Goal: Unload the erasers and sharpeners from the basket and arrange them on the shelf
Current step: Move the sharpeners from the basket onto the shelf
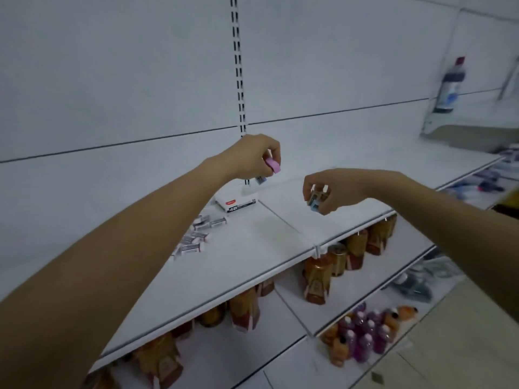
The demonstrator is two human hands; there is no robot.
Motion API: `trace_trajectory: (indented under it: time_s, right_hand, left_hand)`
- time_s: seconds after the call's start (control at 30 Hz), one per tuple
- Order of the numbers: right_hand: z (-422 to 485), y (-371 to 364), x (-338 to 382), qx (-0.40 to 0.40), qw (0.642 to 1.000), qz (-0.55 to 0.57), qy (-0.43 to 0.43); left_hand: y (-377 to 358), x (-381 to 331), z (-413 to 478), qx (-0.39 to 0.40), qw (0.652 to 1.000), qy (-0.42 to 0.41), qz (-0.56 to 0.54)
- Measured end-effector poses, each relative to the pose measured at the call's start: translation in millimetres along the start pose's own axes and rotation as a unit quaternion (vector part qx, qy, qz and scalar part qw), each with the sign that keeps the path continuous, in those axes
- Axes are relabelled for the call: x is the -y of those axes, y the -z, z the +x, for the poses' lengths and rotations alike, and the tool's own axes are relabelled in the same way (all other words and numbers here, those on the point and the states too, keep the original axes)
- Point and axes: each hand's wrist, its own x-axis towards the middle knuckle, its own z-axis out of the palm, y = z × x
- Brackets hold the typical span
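Eraser [272, 165] in left hand [258, 155], sharpeners [316, 203] in right hand [330, 189], above shelf [252, 242].

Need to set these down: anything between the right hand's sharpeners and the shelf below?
Nothing visible. The shelf under the right hand and its sharpeners is bare; the white box and wrapped erasers lie further left.

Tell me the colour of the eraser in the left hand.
Pink eraser, pinched by the left hand; head view.
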Motion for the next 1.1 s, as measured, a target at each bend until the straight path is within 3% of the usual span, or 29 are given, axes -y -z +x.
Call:
trace_trajectory:
  time_s: [0.63, 0.83, 1.1]
  right_hand:
    - [64, 22, -121, -0.031, 0.997, 0.003, -0.077]
    - [112, 25, -148, -0.021, 0.999, 0.011, -0.026]
    - [187, 30, -176, 0.007, 0.993, 0.005, 0.116]
  left_hand:
    - [-80, 9, 183, 0.066, 0.993, -0.093, 0.03]
    - [-120, 42, 206, 0.102, 0.994, -0.033, 0.033]
    - [-145, 77, 213, 0.063, 0.992, 0.109, 0.021]
